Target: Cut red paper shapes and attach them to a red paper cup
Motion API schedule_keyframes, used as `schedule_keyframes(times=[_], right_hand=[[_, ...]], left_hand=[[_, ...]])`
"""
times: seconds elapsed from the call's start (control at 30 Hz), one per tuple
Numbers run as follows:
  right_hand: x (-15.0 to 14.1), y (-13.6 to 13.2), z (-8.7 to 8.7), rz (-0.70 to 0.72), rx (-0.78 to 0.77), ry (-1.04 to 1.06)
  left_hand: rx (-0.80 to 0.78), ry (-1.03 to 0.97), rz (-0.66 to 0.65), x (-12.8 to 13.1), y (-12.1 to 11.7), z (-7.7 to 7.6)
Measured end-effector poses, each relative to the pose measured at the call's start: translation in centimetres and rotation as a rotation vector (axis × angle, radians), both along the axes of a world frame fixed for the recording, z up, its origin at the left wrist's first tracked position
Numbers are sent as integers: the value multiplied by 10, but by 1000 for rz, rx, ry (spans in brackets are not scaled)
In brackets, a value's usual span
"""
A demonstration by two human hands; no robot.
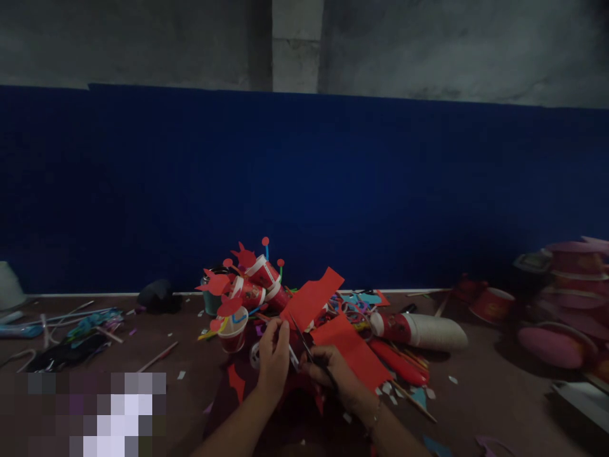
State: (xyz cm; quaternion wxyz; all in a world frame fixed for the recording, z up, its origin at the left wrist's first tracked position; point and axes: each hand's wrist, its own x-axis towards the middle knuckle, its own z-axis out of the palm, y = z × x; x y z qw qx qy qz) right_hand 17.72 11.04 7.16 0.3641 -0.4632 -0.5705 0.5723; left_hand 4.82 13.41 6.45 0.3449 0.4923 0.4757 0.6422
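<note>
"What are those hands busy with?"

"The left hand (275,352) has thumb and fingertips together, apparently pinching the near left corner of a sheet of red paper (311,301), raised above the clutter at the middle of the table (469,409). The right hand (330,371) has its fingers clamped on the handles of a pair of scissors (305,343), blades pointing far and left."

"Anything that worries you?"

"Those left fingertips, mainly. They're just beside the blades, so a slip could nick them. The paper seems gripped at one end only; its far end could sag and send a cut crooked."

"And the second red sheet (354,349)?"

"It lies just right of the blades, partly behind the right hand. If it rides up, it might get snipped by mistake. Over on the left, the upright paper cup (233,341) stands near the left hand; a nudge could tip it."

"Can you read any brand?"

"None. The stacked paper cups (397,327) on the right carry dark print on red, and the cups with red cut-outs (250,293) are printed too, but it's too small and dim. Both sheets look plain."
</note>
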Motion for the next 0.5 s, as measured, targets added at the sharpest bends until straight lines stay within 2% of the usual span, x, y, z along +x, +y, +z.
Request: schedule_keyframes(times=[0.27, 0.5], right_hand=[[1, 1, -1, 6, 13, -30], [1, 4, -8, 0, 54, 64]], left_hand=[[-7, -34, -2, 0, 0, 1], [-11, -58, -125, 1, 2, 1]])
